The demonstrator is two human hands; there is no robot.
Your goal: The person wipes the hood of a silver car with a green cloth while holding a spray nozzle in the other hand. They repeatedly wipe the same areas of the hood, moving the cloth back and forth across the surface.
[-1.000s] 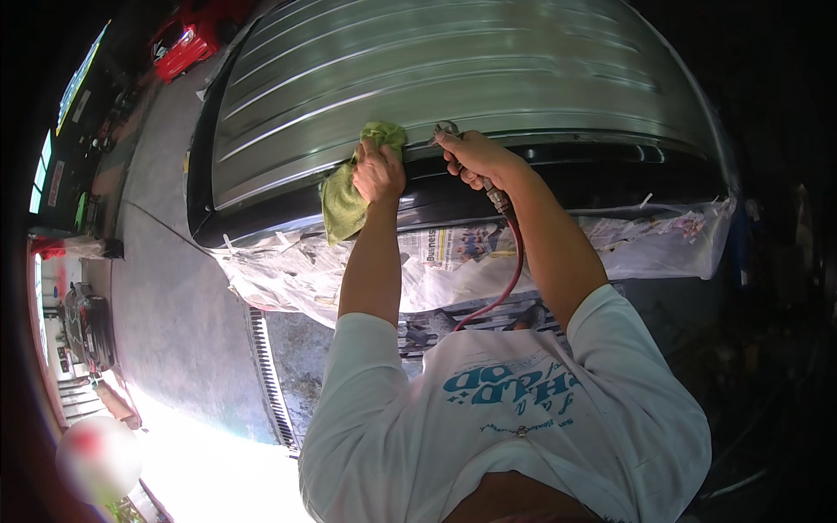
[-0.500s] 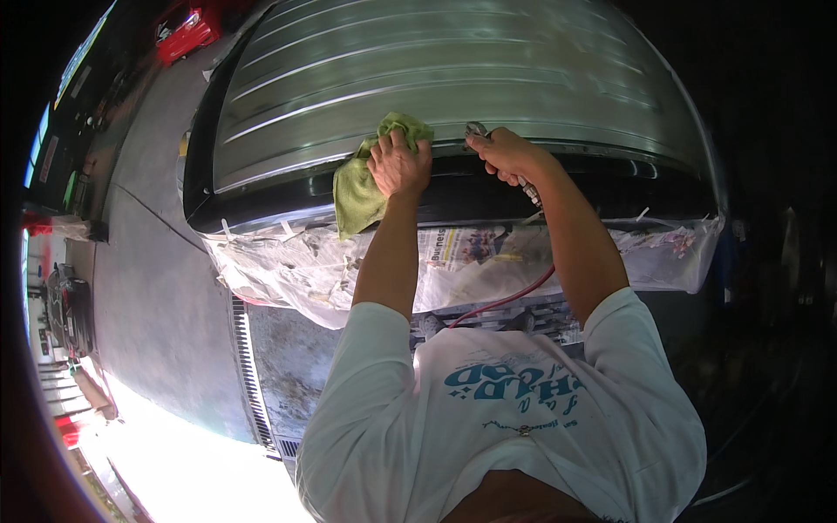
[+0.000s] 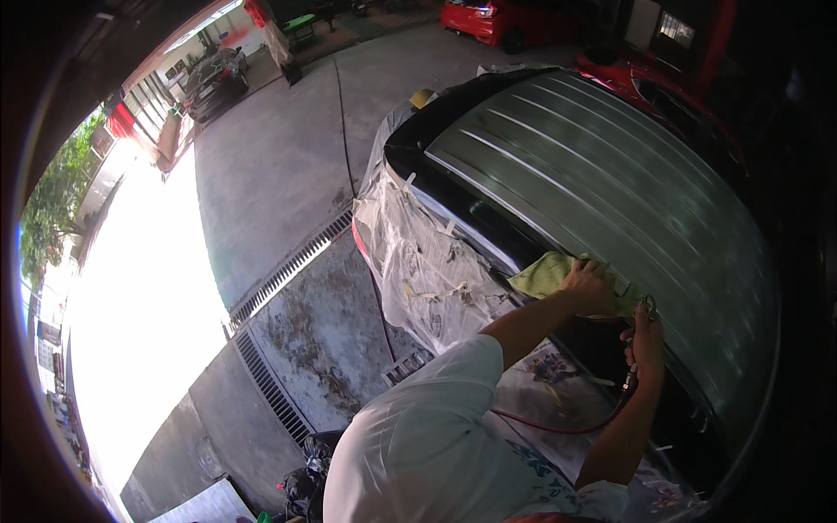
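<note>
My left hand [image 3: 590,288] presses a green cloth [image 3: 542,275] onto the black edge of a vehicle roof [image 3: 602,174], its fingers bent over the fabric. Close beside it, my right hand [image 3: 648,344] is closed round a small metal air blow gun [image 3: 646,304]. The gun's head points toward the roof panel, near the end of the cloth. From its lower end a dark red hose [image 3: 558,430] curves down in front of my body. The roof is grey-green with long raised ribs.
Plastic sheeting [image 3: 414,253] and newspaper, taped on, cover the vehicle below the black edge. A floor drain grating [image 3: 275,388] crosses the concrete. Black bags [image 3: 305,479] lie near my left side. Red cars [image 3: 501,24] and a dark car [image 3: 214,78] stand farther off.
My view has swung to the left, so more floor and the bright opening show. The cloth and my left hand now lie closer to the blow gun in my right hand.
</note>
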